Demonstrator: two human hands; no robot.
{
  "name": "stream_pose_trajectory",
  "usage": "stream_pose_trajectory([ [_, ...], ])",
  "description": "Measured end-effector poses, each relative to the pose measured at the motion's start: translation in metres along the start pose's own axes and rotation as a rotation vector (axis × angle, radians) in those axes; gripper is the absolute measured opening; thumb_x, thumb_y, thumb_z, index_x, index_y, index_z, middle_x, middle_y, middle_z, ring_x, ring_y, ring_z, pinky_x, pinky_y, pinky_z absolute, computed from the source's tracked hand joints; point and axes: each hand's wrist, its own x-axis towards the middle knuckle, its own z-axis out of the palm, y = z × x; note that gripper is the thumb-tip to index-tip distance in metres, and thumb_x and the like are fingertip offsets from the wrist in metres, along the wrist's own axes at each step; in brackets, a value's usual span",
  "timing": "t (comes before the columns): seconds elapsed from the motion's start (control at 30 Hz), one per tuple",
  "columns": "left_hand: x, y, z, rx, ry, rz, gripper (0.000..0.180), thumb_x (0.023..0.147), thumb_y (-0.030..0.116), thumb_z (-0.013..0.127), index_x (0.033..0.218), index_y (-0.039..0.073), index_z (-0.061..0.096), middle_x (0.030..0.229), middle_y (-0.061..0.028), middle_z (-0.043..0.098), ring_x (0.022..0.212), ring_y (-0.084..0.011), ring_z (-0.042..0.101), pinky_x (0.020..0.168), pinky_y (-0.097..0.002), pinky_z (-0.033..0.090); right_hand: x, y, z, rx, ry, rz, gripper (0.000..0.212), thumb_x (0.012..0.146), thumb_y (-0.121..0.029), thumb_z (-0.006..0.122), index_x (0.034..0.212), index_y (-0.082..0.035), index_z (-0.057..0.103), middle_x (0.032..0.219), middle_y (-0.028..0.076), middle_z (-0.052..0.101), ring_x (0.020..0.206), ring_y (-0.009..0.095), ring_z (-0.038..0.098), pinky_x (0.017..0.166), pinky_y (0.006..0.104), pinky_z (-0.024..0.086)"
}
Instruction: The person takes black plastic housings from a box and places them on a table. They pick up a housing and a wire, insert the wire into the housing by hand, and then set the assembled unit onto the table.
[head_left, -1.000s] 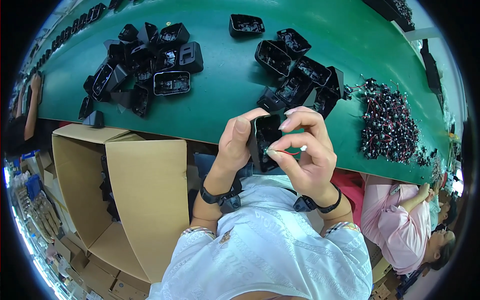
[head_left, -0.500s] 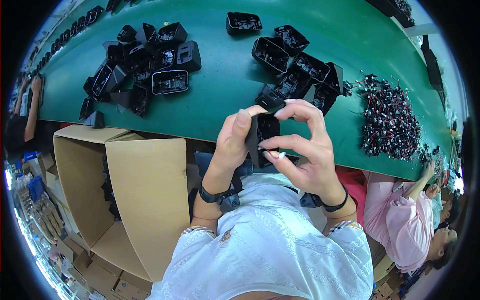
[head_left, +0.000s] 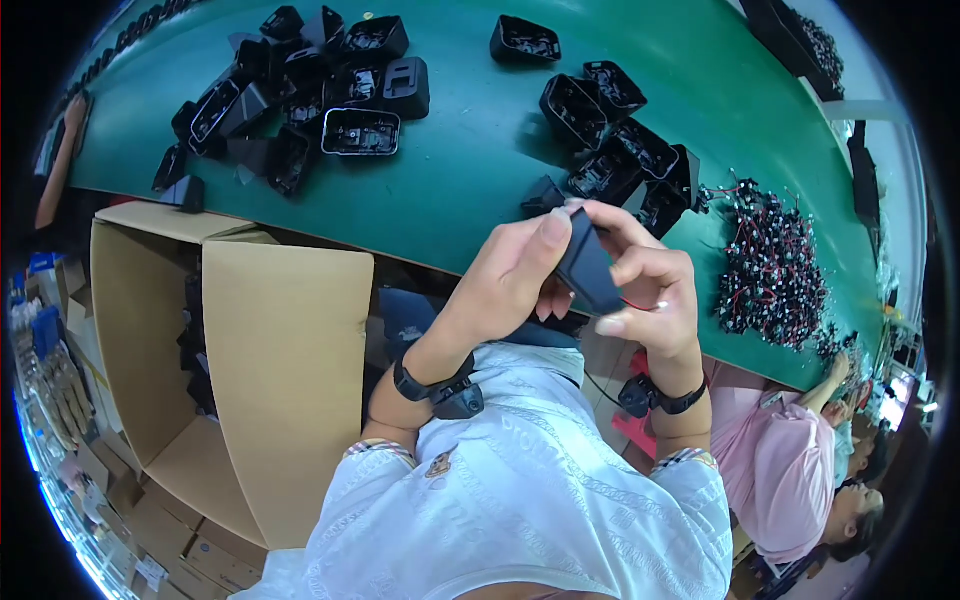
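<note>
Between my two hands, above the table's near edge, I hold a black plastic housing point(head_left: 588, 268), tilted with a smooth outer face up. My left hand point(head_left: 520, 265) grips it from the left, thumb along its upper edge. Fingers of my right hand point(head_left: 655, 290) are closed around its right side. A thin red wire point(head_left: 638, 305) with a small white end comes out by my right thumb and fingers. The inside of the housing is turned away from view. Just beyond my hands lie several open black housings point(head_left: 605, 172).
A heap of small parts with red and black wires point(head_left: 770, 265) lies on the green table point(head_left: 460, 190) at right. More black housings point(head_left: 360, 132) are piled at far left. An open cardboard box point(head_left: 285, 390) stands at left. A person in pink point(head_left: 770, 460) sits at right.
The housing has turned over from its open side to its outer face. Both hands have shifted a little right, and the view has moved slightly.
</note>
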Motion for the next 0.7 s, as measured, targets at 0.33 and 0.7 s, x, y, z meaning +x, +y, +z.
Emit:
stream_pose_trajectory([
  [0.33, 0.014, -0.019, -0.03, 0.416, 0.426, 0.697, 0.02, 0.099, 0.018, 0.058, 0.095, -0.001, 0.064, 0.078, -0.0079, 0.063, 0.066, -0.0134, 0.06, 0.057, -0.0263, 0.043, 0.013, 0.006, -0.019, 0.544, 0.094, 0.234, 0.072, 0.079, -0.037, 0.08, 0.132, 0.008, 0.061, 0.141, 0.029, 0.054, 0.136, 0.041, 0.049, 0.119, 0.0497, 0.032],
  [0.7, 0.03, -0.025, -0.024, 1.132, 0.294, 0.736, 0.063, 0.077, 0.022, 0.082, 0.135, 0.01, 0.058, 0.135, -0.0176, 0.051, 0.126, -0.0404, 0.05, 0.104, -0.05, 0.042, 0.264, -0.023, -0.138, -1.444, 0.152, -0.361, 0.031, 0.077, -0.032, 0.083, 0.092, -0.006, 0.078, 0.134, 0.016, 0.064, 0.12, 0.036, 0.061, 0.104, 0.0431, 0.048],
])
